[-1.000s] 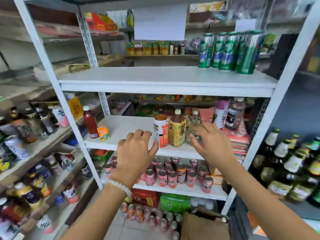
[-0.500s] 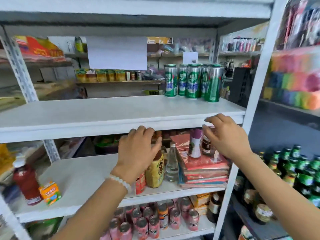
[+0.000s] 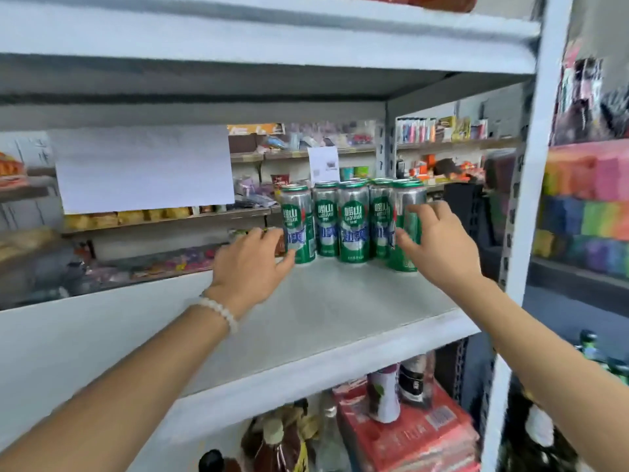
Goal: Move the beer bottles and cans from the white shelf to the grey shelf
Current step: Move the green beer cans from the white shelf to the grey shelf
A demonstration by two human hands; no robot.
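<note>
At frame centre, the cans (image 3: 350, 221) stood packed on the white shelf (image 3: 326, 311). Left hand (image 3: 250, 267) touched the end can, fingers loose; right hand (image 3: 437, 243) wrapped the other end. Neighbours might topple if either can was pulled out crooked.

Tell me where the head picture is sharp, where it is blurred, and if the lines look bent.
Head view: the green cans are fairly sharp; the left hand, right hand and the goods behind are soft with motion blur; the white shelf edges bow, a wide-angle effect; light is even, without strong glare.
</note>
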